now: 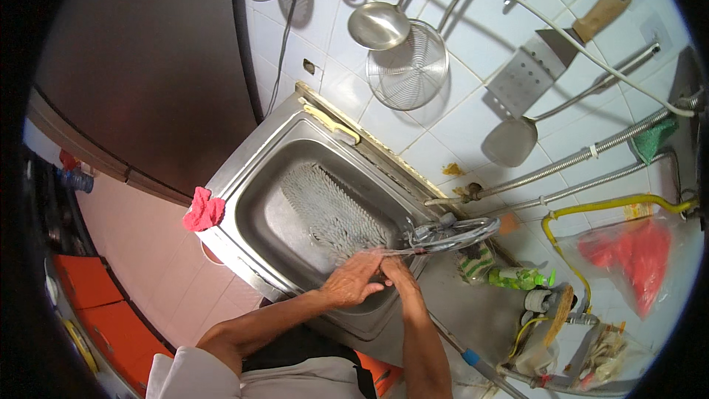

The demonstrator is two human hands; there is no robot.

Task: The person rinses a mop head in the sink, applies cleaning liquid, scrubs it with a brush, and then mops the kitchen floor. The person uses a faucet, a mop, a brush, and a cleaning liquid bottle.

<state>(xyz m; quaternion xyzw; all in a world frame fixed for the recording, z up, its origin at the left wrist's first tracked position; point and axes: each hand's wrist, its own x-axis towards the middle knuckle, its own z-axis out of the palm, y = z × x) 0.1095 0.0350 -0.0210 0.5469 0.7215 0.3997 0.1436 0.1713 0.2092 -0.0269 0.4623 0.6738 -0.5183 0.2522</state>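
Over the near rim of a stainless steel sink point(263, 199), my left hand point(354, 280) and my right hand point(397, 271) touch each other beneath a chrome faucet point(460, 233). Water runs onto them. The left fingers are stretched out with the thumb apart, and the hand holds nothing. The right fingers are blurred and partly covered by the left hand; I see no object in them. Beyond my hands, a grey chenille mop pad point(335, 208) lies wet across the basin floor.
A pink cloth point(204, 210) hangs on the left sink corner; a yellow-handled tool point(332, 123) lies along the back ledge. To the right stand a green pump bottle point(518, 278) and a sponge point(476, 262). A metal pole point(482, 366) slants at lower right. Ladles, a strainer point(407, 69) and spatulas hang above.
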